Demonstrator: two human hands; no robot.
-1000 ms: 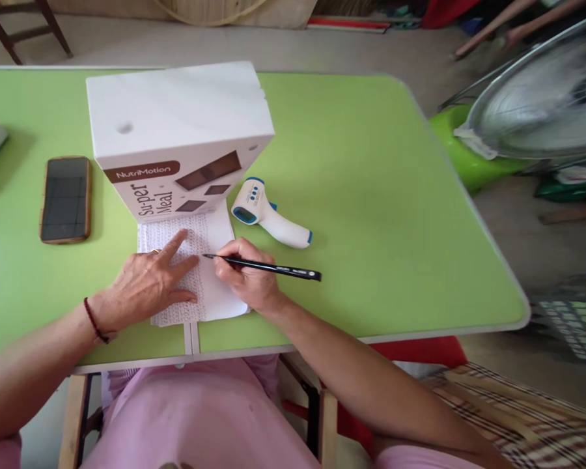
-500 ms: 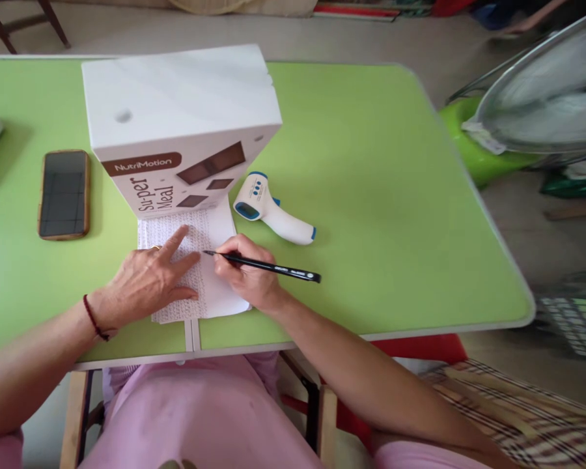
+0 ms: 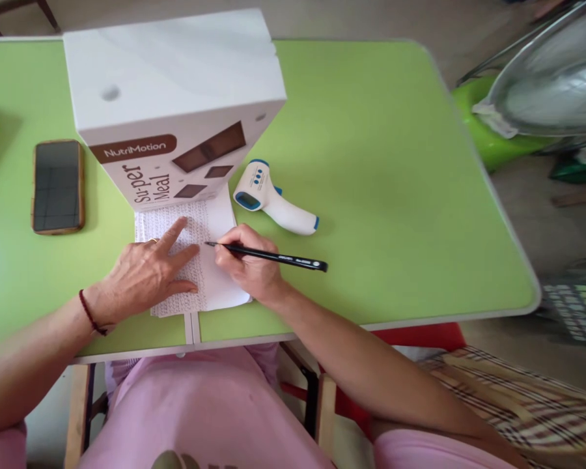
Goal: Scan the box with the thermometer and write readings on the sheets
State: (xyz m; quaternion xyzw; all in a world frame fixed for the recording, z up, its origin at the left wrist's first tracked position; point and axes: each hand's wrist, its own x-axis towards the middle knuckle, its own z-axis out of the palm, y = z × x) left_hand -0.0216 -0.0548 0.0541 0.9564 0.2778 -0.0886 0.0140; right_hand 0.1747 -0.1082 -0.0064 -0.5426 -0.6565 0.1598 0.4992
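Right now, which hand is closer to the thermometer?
Right. The right hand, holding a pen, is just below the thermometer in the picture; the left hand is farther off, on the paper.

You have soft, fairly even light over the surface (image 3: 395, 169), and the top of the box (image 3: 176, 71) comes out paler than its shaded front. Left of the box, the phone (image 3: 57, 185) carries faint reflected lines on its screen and drops a soft shadow on the side toward the box. Far right of the box, your floor (image 3: 532, 215) goes dim and the basket (image 3: 579, 306) looks blurred and stretched. In front of the box, the writing on the paper (image 3: 219, 293) is too small to read.
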